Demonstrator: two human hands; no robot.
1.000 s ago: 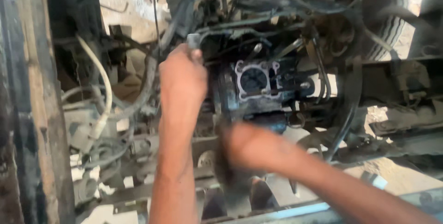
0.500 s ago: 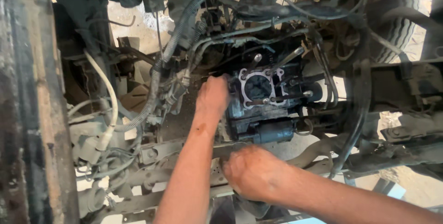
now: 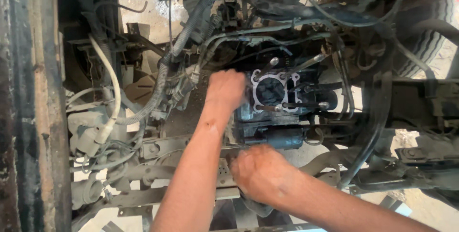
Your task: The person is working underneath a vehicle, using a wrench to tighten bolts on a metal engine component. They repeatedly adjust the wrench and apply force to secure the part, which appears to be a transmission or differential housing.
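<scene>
A small dark engine block (image 3: 267, 122) sits in the middle of a vehicle frame, with a round cylinder opening (image 3: 271, 90), a pale gasket around it and several metal studs (image 3: 311, 104) sticking out. My left hand (image 3: 225, 89) is curled against the block's left edge beside the gasket, gripping it. Below the block, my right hand (image 3: 260, 172) is closed like a fist, pressed on a dark part whose shape is hidden beneath it.
Black corrugated hoses (image 3: 191, 21) and cables run above and right of the engine. A white tube (image 3: 112, 88) hangs at the left by a rusty frame rail (image 3: 33, 103). A tyre (image 3: 430, 45) shows at the upper right. Grey cross members (image 3: 158, 148) lie below.
My left hand has slid from the block's upper left corner down to its left edge. My right hand has dropped lower, away from the block's front. The cylinder opening is now plainly exposed.
</scene>
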